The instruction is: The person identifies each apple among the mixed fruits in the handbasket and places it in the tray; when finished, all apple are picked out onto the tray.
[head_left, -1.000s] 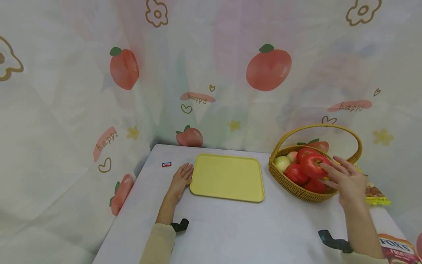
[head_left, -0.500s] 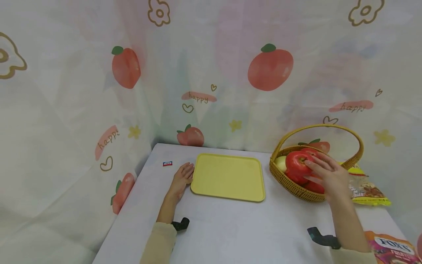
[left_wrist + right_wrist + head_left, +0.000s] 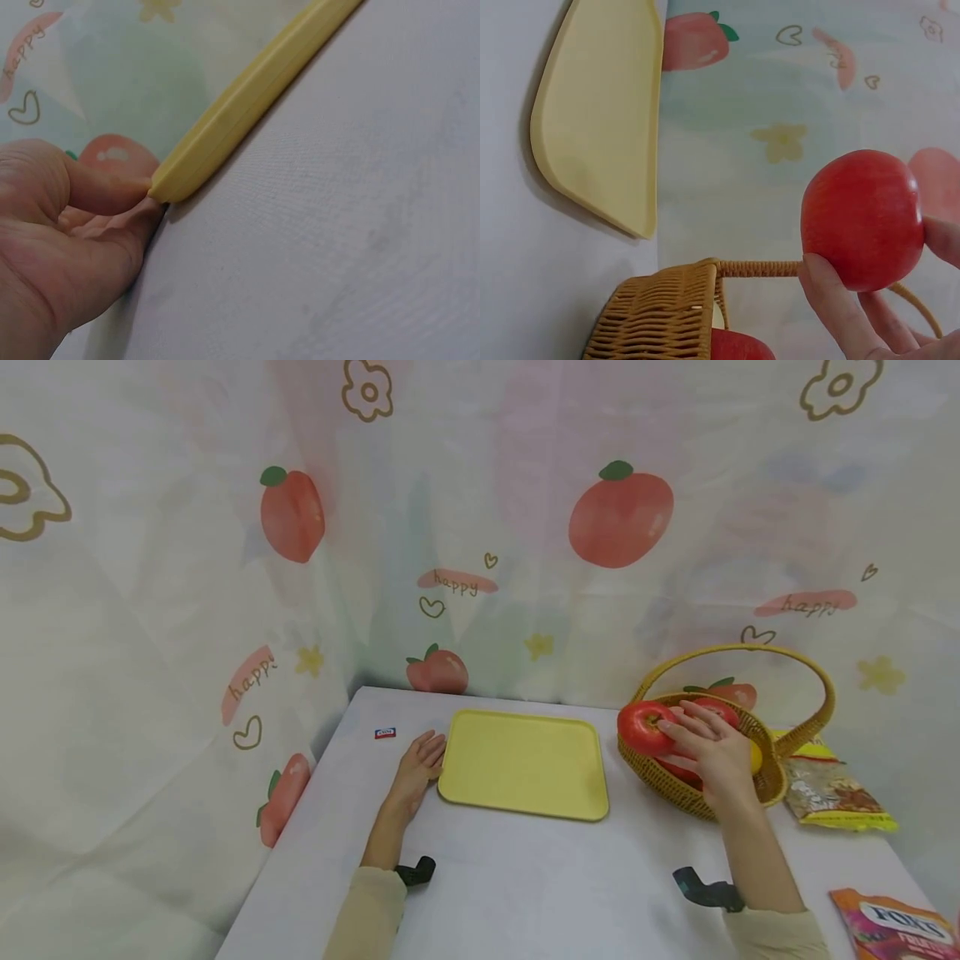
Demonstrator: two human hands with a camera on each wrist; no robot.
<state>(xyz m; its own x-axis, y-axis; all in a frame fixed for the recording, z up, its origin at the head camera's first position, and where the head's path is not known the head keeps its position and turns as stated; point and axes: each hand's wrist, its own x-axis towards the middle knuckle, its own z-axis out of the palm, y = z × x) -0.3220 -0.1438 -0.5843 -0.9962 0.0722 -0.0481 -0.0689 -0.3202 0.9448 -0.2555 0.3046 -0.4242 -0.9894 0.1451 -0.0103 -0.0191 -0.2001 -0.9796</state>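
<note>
My right hand (image 3: 716, 760) grips a red apple (image 3: 645, 727) by its side, held up over the left rim of the wicker basket (image 3: 667, 789). In the right wrist view, thumb and fingers stand around the apple (image 3: 862, 221), clear of the basket rim. Other fruit lies in the basket, including a red apple (image 3: 716, 710) and a yellow fruit (image 3: 755, 757), partly hidden by the hand. At the left, my left hand (image 3: 415, 770) holds the left edge of a yellow tray (image 3: 525, 764); the left wrist view shows thumb and finger pinching its rim (image 3: 217, 124).
The basket's tall handle (image 3: 750, 649) arches over the fruit. Right of it lies a yellow snack bag (image 3: 836, 793); an orange and purple FOX'S bag (image 3: 896, 927) lies at the lower right. A small blue-red wrapper (image 3: 385, 733) sits left of the tray. Printed curtains enclose the table.
My right hand has carried the red apple leftward across the basket toward its left rim, uncovering the snack bag at the right. The left hand and tray stay put.
</note>
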